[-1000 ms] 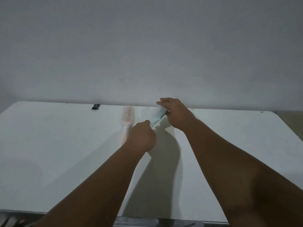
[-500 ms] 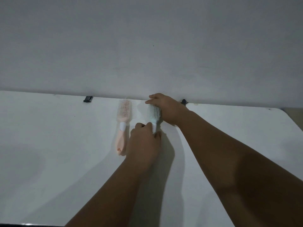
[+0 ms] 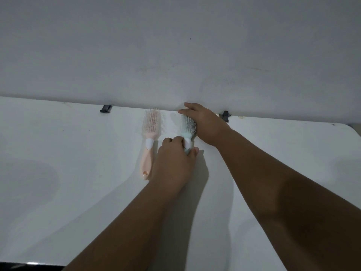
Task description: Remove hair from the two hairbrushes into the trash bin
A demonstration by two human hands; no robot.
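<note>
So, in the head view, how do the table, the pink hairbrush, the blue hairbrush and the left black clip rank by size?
1. table
2. pink hairbrush and blue hairbrush: they look alike, but the blue one is partly covered, so I do not rank them
3. left black clip

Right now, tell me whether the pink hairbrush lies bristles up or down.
Bristles up. The pink hairbrush lies flat on the table, its bristles pointing toward the camera.

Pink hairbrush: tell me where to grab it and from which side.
Take the pink hairbrush by its handle, coming from the near-left. It lies flat, bristles up, handle pointing toward the person, head close to the wall. The left hand, gripping the blue hairbrush, crowds the handle's right side.
</note>
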